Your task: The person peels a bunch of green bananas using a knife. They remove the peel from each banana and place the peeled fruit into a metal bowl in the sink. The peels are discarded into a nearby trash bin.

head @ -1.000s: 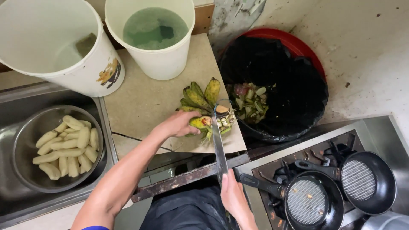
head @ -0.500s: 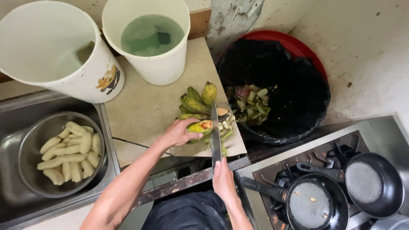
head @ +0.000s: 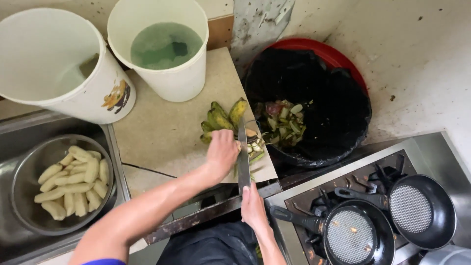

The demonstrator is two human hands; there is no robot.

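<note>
At the bottom centre of the frame my right hand is wrapped around the handle of a long knife, its blade pointing up the frame toward the green bananas. Just above and to the left, my left hand is closed over one banana at the near edge of the bunch, beside the blade. The bunch lies on the tabletop, close to its right edge, with peel scraps next to it. Right of that sits a black-lined bin holding peelings. At the lower left, a metal bowl holds peeled bananas. Two white buckets stand along the top left.
</note>
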